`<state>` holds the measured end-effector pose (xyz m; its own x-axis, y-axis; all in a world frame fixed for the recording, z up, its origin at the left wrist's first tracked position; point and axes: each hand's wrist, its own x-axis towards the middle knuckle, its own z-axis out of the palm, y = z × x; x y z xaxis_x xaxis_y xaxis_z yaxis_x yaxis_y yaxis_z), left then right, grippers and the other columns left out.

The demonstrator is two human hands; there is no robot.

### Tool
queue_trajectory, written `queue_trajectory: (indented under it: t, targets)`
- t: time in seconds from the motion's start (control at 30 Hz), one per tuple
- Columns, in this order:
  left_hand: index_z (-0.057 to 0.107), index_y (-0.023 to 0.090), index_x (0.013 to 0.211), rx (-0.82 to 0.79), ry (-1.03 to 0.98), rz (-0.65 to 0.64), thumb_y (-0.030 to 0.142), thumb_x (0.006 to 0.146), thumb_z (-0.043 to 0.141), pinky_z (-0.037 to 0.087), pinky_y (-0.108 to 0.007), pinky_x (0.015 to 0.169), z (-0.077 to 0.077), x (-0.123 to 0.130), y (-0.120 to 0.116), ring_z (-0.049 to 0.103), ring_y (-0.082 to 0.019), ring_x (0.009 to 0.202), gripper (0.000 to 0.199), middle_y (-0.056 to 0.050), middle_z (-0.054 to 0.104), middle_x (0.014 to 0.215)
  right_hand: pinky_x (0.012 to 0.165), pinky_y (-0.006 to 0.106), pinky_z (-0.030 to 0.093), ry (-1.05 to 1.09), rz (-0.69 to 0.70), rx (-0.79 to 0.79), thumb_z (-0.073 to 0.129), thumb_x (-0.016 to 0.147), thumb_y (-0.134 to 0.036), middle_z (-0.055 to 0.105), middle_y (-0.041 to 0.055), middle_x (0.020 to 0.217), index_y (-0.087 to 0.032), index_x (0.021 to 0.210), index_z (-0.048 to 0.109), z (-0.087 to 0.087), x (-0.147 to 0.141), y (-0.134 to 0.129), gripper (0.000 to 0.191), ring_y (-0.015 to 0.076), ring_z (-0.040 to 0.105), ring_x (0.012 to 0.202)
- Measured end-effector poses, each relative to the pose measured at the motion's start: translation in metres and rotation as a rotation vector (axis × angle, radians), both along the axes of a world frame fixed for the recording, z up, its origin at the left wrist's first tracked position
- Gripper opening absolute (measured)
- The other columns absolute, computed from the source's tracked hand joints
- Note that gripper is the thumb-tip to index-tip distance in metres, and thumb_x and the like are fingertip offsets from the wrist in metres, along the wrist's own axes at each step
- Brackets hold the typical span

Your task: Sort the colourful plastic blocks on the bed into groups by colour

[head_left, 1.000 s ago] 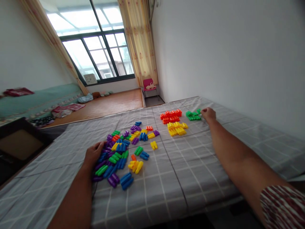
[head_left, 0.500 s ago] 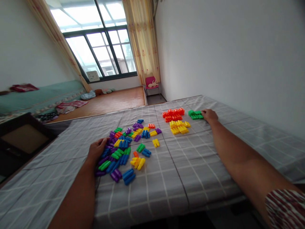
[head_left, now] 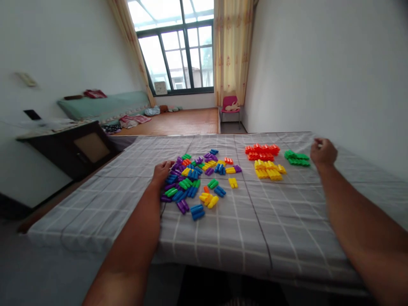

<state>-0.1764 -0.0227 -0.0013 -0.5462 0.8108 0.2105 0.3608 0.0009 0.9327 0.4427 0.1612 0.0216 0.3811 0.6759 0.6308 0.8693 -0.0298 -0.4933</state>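
Observation:
A mixed pile of plastic connector blocks [head_left: 188, 183], purple, blue, green, yellow and orange, lies on the checked cloth. At its left edge rests my left hand [head_left: 162, 172], fingers loosely extended against the purple pieces and holding nothing I can see. Farther right are sorted groups: orange-red blocks [head_left: 262, 152] in two rows, yellow blocks [head_left: 269, 170] in front of them, and green blocks [head_left: 297, 158] to the right. Just right of the green group, apart from it, my right hand [head_left: 324, 152] is closed with its fingers curled, and no block shows in it.
The grey checked cloth [head_left: 229, 238] covers the table, whose near edge faces me. A white wall [head_left: 334, 76] rises on the right. Beyond stand a low wooden platform [head_left: 188, 121], a pink chair [head_left: 230, 104] and a window. A dark cabinet [head_left: 73, 148] stands at left.
My right hand has come off the green blocks and moved right of them. The left hand stays by the pile. The view has turned left.

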Motion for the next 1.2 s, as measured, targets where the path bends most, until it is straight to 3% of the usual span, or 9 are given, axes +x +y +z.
queue_trajectory:
  t: [0.1, 0.17, 0.33, 0.43, 0.63, 0.8, 1.0, 1.1, 1.2]
  targets:
    - [0.074, 0.01, 0.09, 0.02, 0.035, -0.035, 0.053, 0.073, 0.055, 0.05, -0.03, 0.075, -0.001, 0.003, 0.001, 0.066, -0.025, 0.09, 0.05, -0.011, 0.075, 0.094, 0.077, 0.03, 0.045, -0.064, 0.312, 0.112, 0.047, 0.089, -0.023, 0.068, 0.0147, 0.111, -0.012, 0.115, 0.064, 0.028, -0.072, -0.021, 0.033, 0.0175, 0.06, 0.075]
    - [0.074, 0.01, 0.09, 0.039, 0.068, -0.052, 0.051, 0.075, 0.055, 0.049, -0.03, 0.076, -0.002, 0.005, 0.001, 0.066, -0.024, 0.09, 0.047, -0.01, 0.075, 0.092, 0.07, 0.028, 0.047, -0.128, 0.637, 0.066, 0.049, 0.089, -0.027, 0.068, 0.0117, 0.108, -0.015, 0.11, 0.066, 0.039, -0.134, -0.048, 0.029, 0.0168, 0.061, 0.075]
    - [0.074, 0.01, 0.09, 0.056, 0.09, -0.057, 0.046, 0.078, 0.053, 0.048, -0.029, 0.075, -0.005, 0.004, 0.002, 0.065, -0.022, 0.086, 0.044, -0.008, 0.075, 0.087, 0.075, 0.029, 0.05, -0.387, 1.423, -0.159, 0.051, 0.092, -0.032, 0.065, 0.0086, 0.112, -0.02, 0.116, 0.064, 0.041, -0.278, -0.136, 0.029, 0.015, 0.063, 0.077]
    - [0.074, 0.009, 0.089, 0.065, 0.08, -0.078, 0.044, 0.079, 0.053, 0.048, -0.029, 0.073, -0.008, 0.002, 0.003, 0.065, -0.021, 0.083, 0.042, -0.008, 0.075, 0.086, 0.077, 0.031, 0.05, -0.516, 1.544, -0.224, 0.053, 0.093, -0.035, 0.064, 0.0089, 0.113, -0.021, 0.121, 0.062, 0.035, -0.336, -0.175, 0.033, 0.0183, 0.064, 0.082]
    - [0.074, 0.009, 0.089, 0.086, 0.053, -0.089, 0.046, 0.078, 0.053, 0.047, -0.028, 0.072, -0.012, 0.001, 0.006, 0.065, -0.021, 0.083, 0.044, -0.008, 0.074, 0.085, 0.09, 0.038, 0.045, -0.694, 1.429, -0.245, 0.061, 0.089, -0.036, 0.064, 0.0127, 0.111, -0.017, 0.111, 0.064, 0.026, -0.394, -0.195, 0.029, 0.0258, 0.059, 0.102]
    - [0.074, 0.01, 0.088, 0.071, 0.052, -0.108, 0.051, 0.074, 0.056, 0.048, -0.028, 0.071, -0.007, 0.001, 0.004, 0.065, -0.021, 0.082, 0.048, -0.007, 0.074, 0.083, 0.078, 0.034, 0.049, -0.457, 1.487, -0.318, 0.07, 0.079, -0.028, 0.066, 0.0087, 0.096, -0.015, 0.105, 0.059, 0.033, -0.382, -0.186, 0.031, 0.021, 0.062, 0.088]
    - [0.075, 0.012, 0.094, -0.01, 0.097, -0.07, 0.053, 0.071, 0.056, 0.05, -0.027, 0.069, -0.002, -0.003, 0.002, 0.066, -0.024, 0.09, 0.051, -0.008, 0.075, 0.093, 0.075, 0.03, 0.053, 0.032, 1.457, -0.261, 0.075, 0.069, -0.023, 0.064, 0.0073, 0.108, -0.018, 0.111, 0.059, 0.048, -0.301, -0.131, 0.046, 0.0158, 0.063, 0.087]
    - [0.074, 0.012, 0.099, -0.056, 0.135, -0.067, 0.054, 0.071, 0.054, 0.051, -0.027, 0.067, 0.002, -0.004, 0.001, 0.066, -0.024, 0.088, 0.054, -0.008, 0.075, 0.096, 0.074, 0.033, 0.054, 0.288, 1.242, -0.239, 0.072, 0.071, -0.03, 0.067, 0.0065, 0.094, -0.016, 0.102, 0.063, 0.049, -0.226, -0.081, 0.035, 0.0166, 0.064, 0.081]
    - [0.073, 0.012, 0.104, -0.113, 0.156, -0.059, 0.053, 0.072, 0.054, 0.051, -0.027, 0.066, 0.006, -0.004, 0.0, 0.067, -0.023, 0.085, 0.055, -0.008, 0.075, 0.099, 0.072, 0.035, 0.054, 0.447, 0.808, -0.092, 0.075, 0.066, -0.04, 0.069, 0.0067, 0.088, -0.016, 0.097, 0.062, 0.037, -0.131, -0.035, 0.041, 0.0195, 0.064, 0.08]
